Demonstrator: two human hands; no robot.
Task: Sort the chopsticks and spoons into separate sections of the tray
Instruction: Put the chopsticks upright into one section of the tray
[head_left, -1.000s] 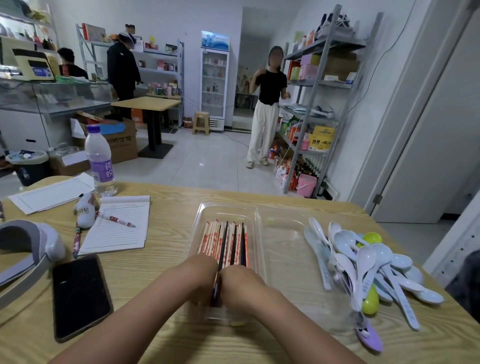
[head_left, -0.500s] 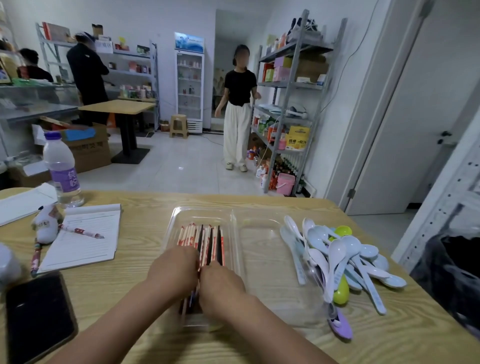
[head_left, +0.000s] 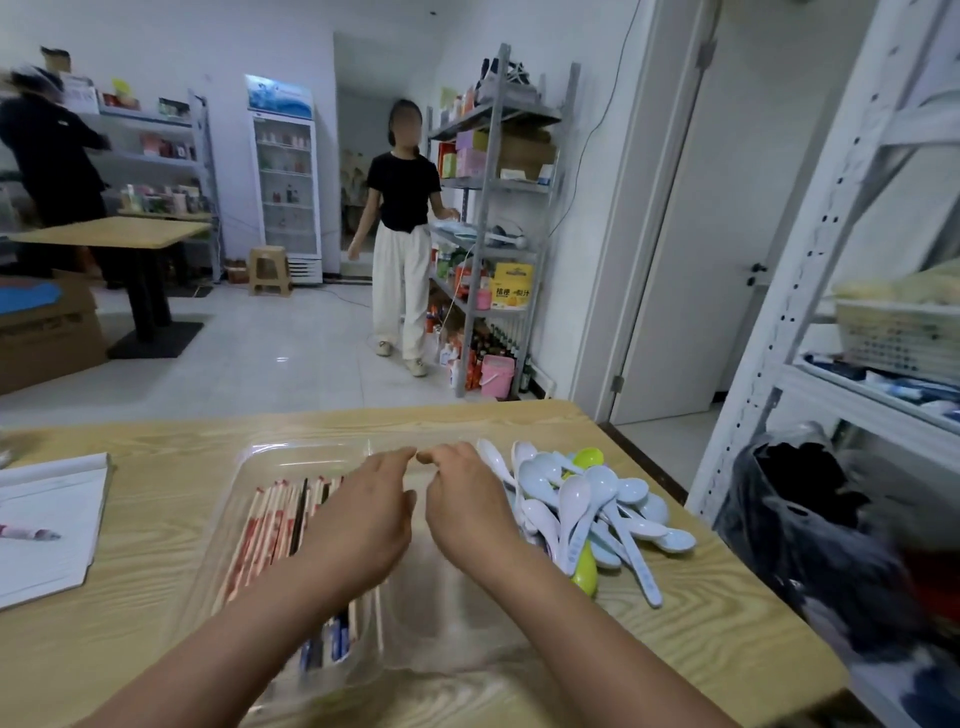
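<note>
Both hands have lifted off the chopsticks, which lie bunched in the tray's left section at lower centre. The left hand and right hand now hover with loosely curled fingers, holding nothing; the chopstick half looks done. Spoons remain heaped right of the tray, near the table's right edge; the right section lies open

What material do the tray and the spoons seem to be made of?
Tray: probably thin clear plastic, glossy; the table shows through it. Spoons: smooth pale-blue ware with a sheen, plastic or melamine rather than metal, though ceramic cannot be excluded.
</note>
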